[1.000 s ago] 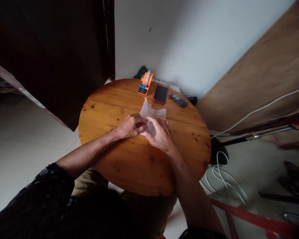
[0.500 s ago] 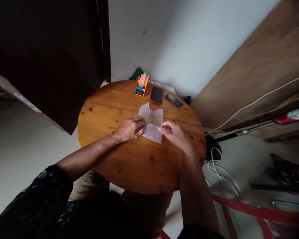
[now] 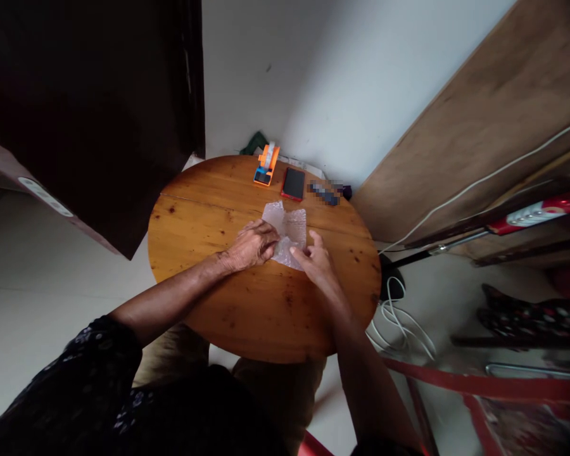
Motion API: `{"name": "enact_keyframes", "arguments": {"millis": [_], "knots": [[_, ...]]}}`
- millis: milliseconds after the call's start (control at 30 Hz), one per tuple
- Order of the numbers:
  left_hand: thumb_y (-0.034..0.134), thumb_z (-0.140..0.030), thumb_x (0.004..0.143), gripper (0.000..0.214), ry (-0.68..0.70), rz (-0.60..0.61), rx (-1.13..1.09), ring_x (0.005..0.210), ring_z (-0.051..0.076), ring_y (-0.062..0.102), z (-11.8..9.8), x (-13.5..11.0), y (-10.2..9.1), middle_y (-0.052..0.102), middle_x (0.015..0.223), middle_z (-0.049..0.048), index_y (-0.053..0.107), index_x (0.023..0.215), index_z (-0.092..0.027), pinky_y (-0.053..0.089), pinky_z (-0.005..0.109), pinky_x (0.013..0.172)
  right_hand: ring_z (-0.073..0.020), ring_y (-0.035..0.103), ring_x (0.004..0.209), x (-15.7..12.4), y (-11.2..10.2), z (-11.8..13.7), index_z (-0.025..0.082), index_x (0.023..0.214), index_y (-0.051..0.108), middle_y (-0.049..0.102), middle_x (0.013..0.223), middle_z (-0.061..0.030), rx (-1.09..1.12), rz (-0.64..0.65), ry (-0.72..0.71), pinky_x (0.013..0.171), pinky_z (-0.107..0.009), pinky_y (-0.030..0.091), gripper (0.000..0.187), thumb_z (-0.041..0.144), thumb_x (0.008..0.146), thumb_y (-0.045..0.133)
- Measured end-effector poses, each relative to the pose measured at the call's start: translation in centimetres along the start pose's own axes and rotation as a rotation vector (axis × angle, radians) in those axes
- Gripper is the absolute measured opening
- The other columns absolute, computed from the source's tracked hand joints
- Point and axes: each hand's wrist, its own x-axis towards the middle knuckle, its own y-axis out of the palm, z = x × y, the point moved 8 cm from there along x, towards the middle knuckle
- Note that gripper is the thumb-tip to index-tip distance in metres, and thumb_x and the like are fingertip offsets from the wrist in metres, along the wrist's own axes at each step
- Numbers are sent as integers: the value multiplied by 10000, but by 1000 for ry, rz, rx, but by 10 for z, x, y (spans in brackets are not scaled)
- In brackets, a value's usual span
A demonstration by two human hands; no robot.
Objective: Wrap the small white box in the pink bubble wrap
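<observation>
A piece of clear bubble wrap [image 3: 295, 224] lies creased near the middle of the round wooden table [image 3: 204, 215]. At its left edge my left hand [image 3: 253, 246] is closed, with the fingertips pinching the wrap. My right hand [image 3: 319, 261] is at the lower right of the wrap, its thumb and forefinger apart. The thumb tip lies over the wrap, though whether it presses on it is unclear. Anything folded inside the wrap cannot be made out.
Toward the table's back stand an orange and blue tape dispenser [image 3: 267, 164] and a phone in a red case [image 3: 293, 183]. Beside them is a dark, pixelated object [image 3: 323, 192]. A white cable [image 3: 399, 310] coils on the floor at right, near a red frame [image 3: 456, 378].
My right hand has let go of the wrap's right side, and its fingers have spread and shifted left. The left hand stays on the wrap. The view has turned slightly right.
</observation>
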Motion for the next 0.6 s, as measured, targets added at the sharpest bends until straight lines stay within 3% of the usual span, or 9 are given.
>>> {"name": "enact_keyframes", "arguments": {"millis": [100, 200, 400, 600], "knots": [[499, -220, 907, 304, -2, 20, 15, 1057, 265, 612, -2, 1, 0, 725, 1118, 125, 749, 1069, -158, 487, 436, 973, -167, 529, 576, -2, 3, 6, 113, 1492, 401, 562, 594, 60, 132, -30, -38, 573, -288, 394, 835, 415, 752, 642], [503, -222, 909, 307, -12, 31, 12, 1074, 270, 597, -2, 1, 0, 719, 1132, 122, 748, 1087, -169, 475, 437, 974, -131, 459, 527, -4, 3, 10, 141, 1469, 416, 548, 603, 77, 263, -51, -36, 521, -263, 360, 793, 382, 744, 629], [532, -237, 899, 307, -20, 47, -5, 1090, 283, 587, -2, 1, 1, 715, 1149, 119, 747, 1110, -182, 474, 447, 977, -132, 525, 540, 1, 14, 22, 188, 1403, 435, 597, 666, 63, 585, 4, 35, 488, -254, 447, 806, 438, 689, 712], [536, -220, 878, 280, -45, 53, -78, 1067, 273, 599, 0, 2, 3, 709, 1101, 119, 718, 1086, -175, 496, 424, 946, -123, 552, 509, 8, 25, 38, 186, 1428, 425, 622, 709, 54, 608, 23, 39, 407, -235, 448, 839, 432, 679, 714]]}}
